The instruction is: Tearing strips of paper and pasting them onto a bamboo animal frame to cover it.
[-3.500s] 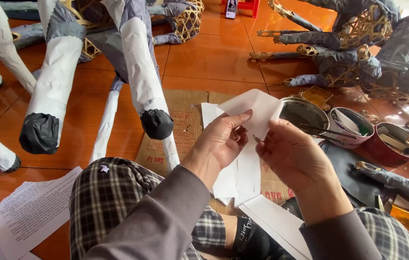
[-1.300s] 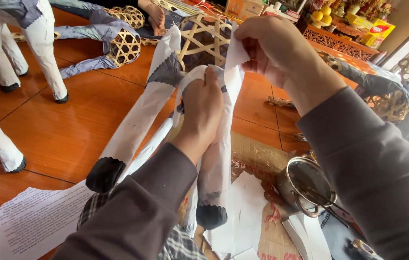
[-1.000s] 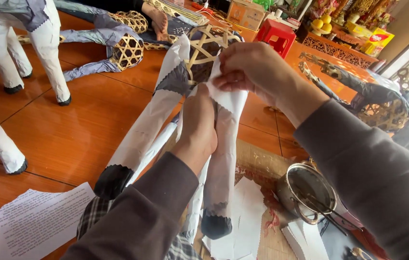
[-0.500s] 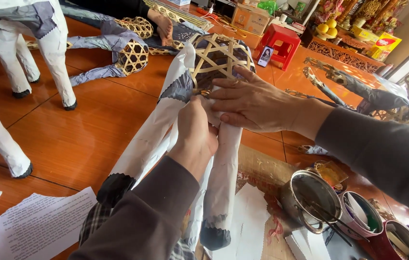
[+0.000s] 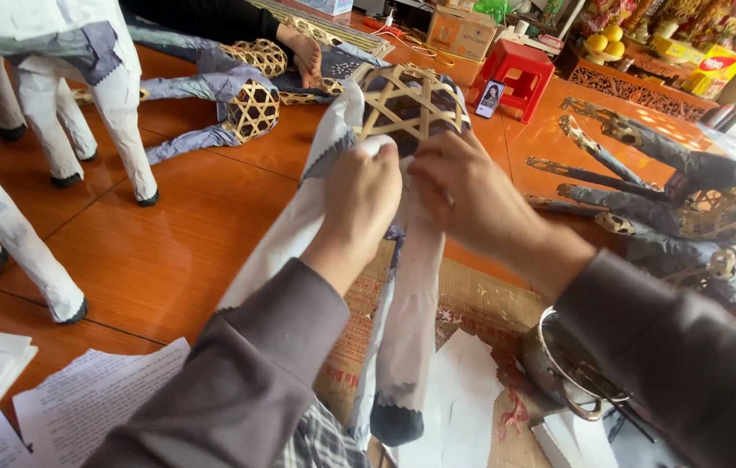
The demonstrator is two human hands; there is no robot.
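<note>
A paper-covered animal figure (image 5: 402, 329) on a woven bamboo frame (image 5: 409, 100) lies tilted across my lap, white legs with black hoof tips pointing toward me. My left hand (image 5: 361, 199) grips the top of one white leg where it meets the frame. My right hand (image 5: 463, 186) presses its fingers on the white paper at the same joint, just right of my left hand. Both hands touch the figure, side by side.
Standing white paper animal legs (image 5: 121, 121) fill the left. Unfinished grey bamboo figures (image 5: 697, 199) lie right. A metal tin (image 5: 567, 368) with a brush sits lower right, on cardboard (image 5: 480, 303). Printed sheets (image 5: 90, 399) lie lower left. A red stool (image 5: 519, 69) stands behind.
My right hand has drawn in from lying flat across the leg to pressing fingertips at the joint. The view has shifted slightly left and down.
</note>
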